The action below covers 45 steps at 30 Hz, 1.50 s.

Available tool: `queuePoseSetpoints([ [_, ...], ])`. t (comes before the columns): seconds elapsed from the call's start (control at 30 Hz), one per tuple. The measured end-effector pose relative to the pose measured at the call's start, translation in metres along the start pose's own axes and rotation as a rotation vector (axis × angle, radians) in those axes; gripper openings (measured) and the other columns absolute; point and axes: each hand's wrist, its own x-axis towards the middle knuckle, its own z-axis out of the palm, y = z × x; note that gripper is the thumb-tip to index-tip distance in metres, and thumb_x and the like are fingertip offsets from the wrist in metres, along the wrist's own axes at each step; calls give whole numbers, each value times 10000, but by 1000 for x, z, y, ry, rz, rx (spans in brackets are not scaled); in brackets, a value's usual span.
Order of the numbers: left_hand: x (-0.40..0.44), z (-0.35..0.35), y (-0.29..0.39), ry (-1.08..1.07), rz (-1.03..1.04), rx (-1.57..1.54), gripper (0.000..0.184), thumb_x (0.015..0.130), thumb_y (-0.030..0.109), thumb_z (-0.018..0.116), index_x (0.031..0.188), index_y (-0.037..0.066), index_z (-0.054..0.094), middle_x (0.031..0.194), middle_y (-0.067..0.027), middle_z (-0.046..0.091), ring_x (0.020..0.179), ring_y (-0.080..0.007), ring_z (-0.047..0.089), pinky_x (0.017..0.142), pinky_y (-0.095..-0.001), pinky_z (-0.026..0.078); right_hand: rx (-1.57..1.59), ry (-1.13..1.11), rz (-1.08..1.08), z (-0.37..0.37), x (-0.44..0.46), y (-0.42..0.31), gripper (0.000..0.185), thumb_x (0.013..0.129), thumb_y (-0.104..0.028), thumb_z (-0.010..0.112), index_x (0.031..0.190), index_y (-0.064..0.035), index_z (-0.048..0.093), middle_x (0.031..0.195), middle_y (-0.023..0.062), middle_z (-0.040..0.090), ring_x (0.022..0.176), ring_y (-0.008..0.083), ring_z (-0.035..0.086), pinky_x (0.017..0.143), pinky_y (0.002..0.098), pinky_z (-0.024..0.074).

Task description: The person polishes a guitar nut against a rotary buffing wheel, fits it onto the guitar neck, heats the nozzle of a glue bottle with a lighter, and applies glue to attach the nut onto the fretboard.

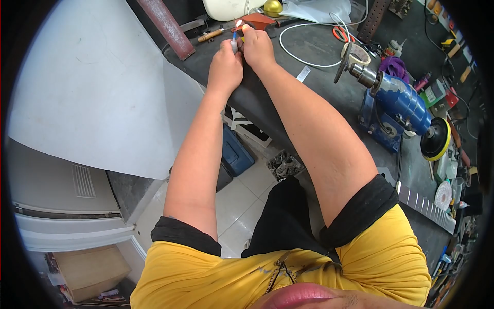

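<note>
Both my arms reach forward to the far edge of the dark workbench point(319, 87). My left hand point(226, 69) is closed round a small pale tool with a blue part point(234, 43), held upright. Right beside it, my right hand point(258, 50) is closed, its thumb near a small bright orange glow point(239, 23). What the right hand holds is hidden by its fingers. A wooden-handled tool point(211, 35) lies left of the hands, and a red-orange object point(259, 20) is just beyond them.
A blue bench grinder point(404, 103) stands at the right. Near it are a tape roll point(356, 53), red-handled scissors point(340, 34), a looped white cable point(282, 45) and a guitar neck point(427, 207). A large white sheet point(92, 87) covers the left. A blue box point(237, 152) is below.
</note>
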Motion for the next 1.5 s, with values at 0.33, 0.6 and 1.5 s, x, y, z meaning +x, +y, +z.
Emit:
queuePoseSetpoints([
  [0.33, -1, -1, 3, 27, 25, -19, 234, 1002, 59, 663, 1201, -35, 586, 1033, -310, 743, 995, -527, 712, 861, -608, 549, -22, 0, -14, -1, -2, -2, 648, 1068, -467, 471, 871, 65, 782, 857, 215, 790, 834, 366, 752, 834, 477, 562],
  [0.6, -1, -2, 4, 26, 19, -42, 231, 1014, 66, 656, 1218, -22, 593, 1049, -303, 744, 1014, -520, 712, 870, -602, 546, 42, 28, -59, 3, 2, 4, 605, 1089, -413, 486, 803, 56, 739, 720, 138, 712, 675, 249, 660, 689, 424, 512],
  [1.5, -2, -5, 9, 3, -71, -71, 249, 1029, 91, 666, 1264, 11, 636, 1116, -274, 763, 1081, -492, 724, 907, -548, 560, 28, 7, 8, 0, -1, -2, 625, 1079, -454, 490, 846, 51, 775, 842, 205, 788, 794, 353, 754, 781, 467, 571],
])
